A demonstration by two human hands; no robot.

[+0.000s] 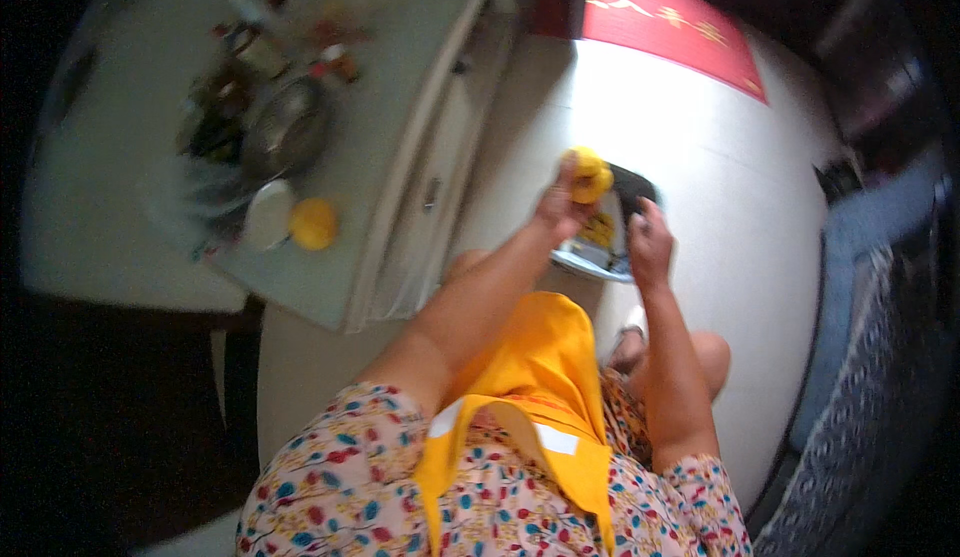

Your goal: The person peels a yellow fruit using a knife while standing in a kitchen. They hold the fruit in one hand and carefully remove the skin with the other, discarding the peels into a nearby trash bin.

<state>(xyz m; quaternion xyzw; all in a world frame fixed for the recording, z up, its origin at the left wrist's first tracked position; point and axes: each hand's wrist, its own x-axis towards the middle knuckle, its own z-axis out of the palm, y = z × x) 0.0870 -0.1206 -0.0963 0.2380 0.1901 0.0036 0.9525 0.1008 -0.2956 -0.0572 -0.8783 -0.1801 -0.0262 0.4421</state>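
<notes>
My left hand [564, 208] grips a yellow fruit [589, 176] with an uneven surface, its kind too blurred to tell. Beyond my knees, both hands are above a dark waste bin [636, 185] with a pale liner [589, 266] at its near rim. Yellow peelings [598, 231] show inside it. To the right of the fruit, my right hand [651, 249] has its fingers curled around a small dark tool [643, 225], which is blurred and mostly hidden. A gap separates this hand from the fruit.
At left stands a table [300, 283] bearing a metal bowl [289, 125], a white round container [268, 215], another yellow fruit [313, 224] and blurred clutter. A red doormat [675, 28] with writing lies on the tiled floor [739, 204]. A blue-grey sofa [847, 294] borders the right side.
</notes>
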